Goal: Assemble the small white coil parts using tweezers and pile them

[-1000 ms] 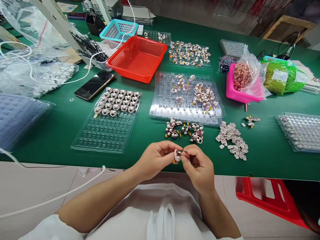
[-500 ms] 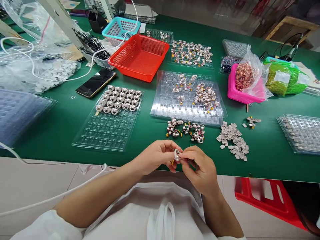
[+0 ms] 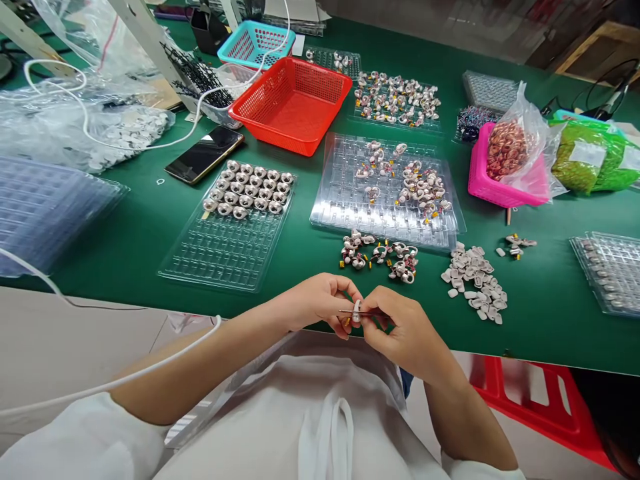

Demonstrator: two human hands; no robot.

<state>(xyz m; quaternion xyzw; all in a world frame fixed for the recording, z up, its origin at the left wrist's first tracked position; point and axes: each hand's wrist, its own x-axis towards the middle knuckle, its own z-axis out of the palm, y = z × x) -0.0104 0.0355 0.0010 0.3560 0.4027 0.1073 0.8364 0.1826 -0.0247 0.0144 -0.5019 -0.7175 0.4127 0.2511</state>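
My left hand (image 3: pixel 320 301) and my right hand (image 3: pixel 403 330) meet at the near edge of the green table (image 3: pixel 125 247). Both pinch one small white earpiece-shaped part (image 3: pixel 356 311) between their fingertips. A thin dark red pin or wire sticks out to the left of that part, level with my right fingers. Just beyond my hands lies a loose cluster of similar parts with copper coils (image 3: pixel 379 253). A heap of small pale caps (image 3: pixel 475 280) lies to the right of it.
A clear tray (image 3: pixel 225 250) with rows of finished silvery pieces (image 3: pixel 249 190) sits front left, another clear tray (image 3: pixel 350 207) with coil parts in the middle. Behind are a red basket (image 3: pixel 293 103), a phone (image 3: pixel 205 153), a pink bin (image 3: pixel 487 187) with copper coils, and stacked trays (image 3: pixel 607 267) at right.
The view has shifted, so the table sits a little further right and up in frame. My hands stay together on the small part, now lower and closer to the table edge; the thin pin now shows.
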